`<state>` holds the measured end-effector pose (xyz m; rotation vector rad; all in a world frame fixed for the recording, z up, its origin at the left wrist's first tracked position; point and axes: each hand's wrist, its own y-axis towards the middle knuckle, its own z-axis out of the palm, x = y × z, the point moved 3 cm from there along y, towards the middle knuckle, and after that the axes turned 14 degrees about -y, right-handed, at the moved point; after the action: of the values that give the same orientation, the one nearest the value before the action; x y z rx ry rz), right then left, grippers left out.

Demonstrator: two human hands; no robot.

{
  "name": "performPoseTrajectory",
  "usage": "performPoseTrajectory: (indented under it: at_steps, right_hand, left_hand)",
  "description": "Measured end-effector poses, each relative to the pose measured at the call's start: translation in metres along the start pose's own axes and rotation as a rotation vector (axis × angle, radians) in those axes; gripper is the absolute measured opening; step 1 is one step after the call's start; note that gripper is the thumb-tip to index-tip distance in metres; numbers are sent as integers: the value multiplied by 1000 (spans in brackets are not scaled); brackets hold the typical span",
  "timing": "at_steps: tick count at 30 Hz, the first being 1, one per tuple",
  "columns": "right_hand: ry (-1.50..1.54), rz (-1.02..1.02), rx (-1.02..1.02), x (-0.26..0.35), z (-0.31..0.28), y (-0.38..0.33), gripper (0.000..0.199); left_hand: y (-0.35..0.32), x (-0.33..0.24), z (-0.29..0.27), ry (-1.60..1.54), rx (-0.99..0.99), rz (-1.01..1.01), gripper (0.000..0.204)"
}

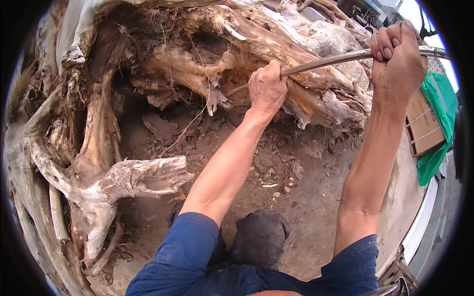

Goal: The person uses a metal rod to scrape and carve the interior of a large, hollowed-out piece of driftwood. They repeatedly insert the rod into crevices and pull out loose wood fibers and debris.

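Observation:
A long grey metal bar (331, 60) runs from the upper right down to the left, its tip lying in a dark gap among pale, gnarled tree roots (207, 74). My left hand (267, 88) is closed around the bar low down, close to the roots. Higher up, near the bar's top end, my right hand (396, 55) grips it with the fingers wrapped over. Both forearms come up from blue sleeves at the bottom edge.
A big uprooted stump with twisted roots (123, 177) fills the left and top. Brown soil with wood chips (291, 177) lies below it. My dark shoe (259, 239) stands on the soil. At right sit a cardboard box (423, 121) and green sheeting (439, 148).

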<state>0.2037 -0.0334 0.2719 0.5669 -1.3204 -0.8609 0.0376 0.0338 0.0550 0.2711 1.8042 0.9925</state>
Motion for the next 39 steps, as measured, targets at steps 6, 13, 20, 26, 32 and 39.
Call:
performPoseTrajectory:
  at_steps: [6,13,20,26,32,39]
  right_hand:
    - [-7,-42,-20,52,-71,-45,38]
    - [176,34,-199,32,-147,-141,25]
    - [359,611,-801,-51,-253,-303,24]
    - [453,986,-1087,-124,-274,-415,21]
    - [518,1197,-1134,-174,-255,-497,27]
    - [564,1233,-1104,-203,-271,-506,27]
  left_hand:
    - [-37,-45,16,-79,112,331,15]
    - [-46,-31,28,69,380,313,24]
    - [-127,20,39,120,829,310,19]
    - [-162,55,30,293,1060,286,8]
    - [-176,79,24,368,1134,362,5]
    - [-193,42,11,173,729,354,28]
